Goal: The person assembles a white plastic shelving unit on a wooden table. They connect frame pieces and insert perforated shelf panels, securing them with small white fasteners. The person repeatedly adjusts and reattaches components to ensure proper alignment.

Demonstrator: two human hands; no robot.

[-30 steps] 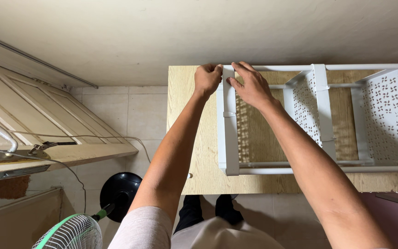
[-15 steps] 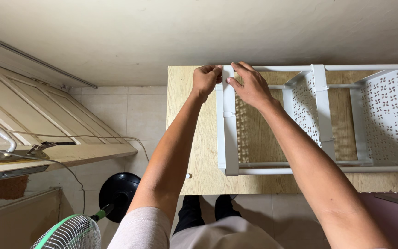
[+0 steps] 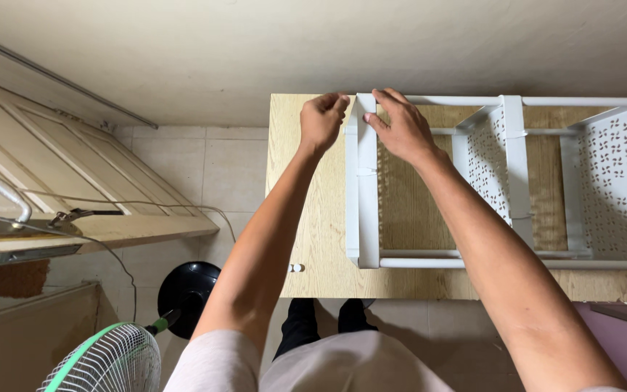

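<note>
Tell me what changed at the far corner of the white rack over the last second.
The left hand went from pinching the top corner of the white rack to a looser fist beside it; whether it touches the rack now is unclear. The whole view shifted slightly, so everything sits a little higher in the frame. The right hand stayed on that corner, and the rack stayed lying on the wooden table.

White rack (image 3: pixel 366 181) on a pale wood-grain table (image 3: pixel 313 218), with white side panels (image 3: pixel 622 174) pierced in a small pinwheel pattern. Dappled shadow from those holes across the table inside the rack. Left of the table: cream tiled floor (image 3: pixel 183 167), cream panelled door (image 3: pixel 52 167) with a silver handle (image 3: pixel 9 197). Below the table's left edge: fan (image 3: pixel 107 363) with green rim, white grille, black base (image 3: pixel 190 294). Off-white wall (image 3: pixel 328 43) above.
</note>
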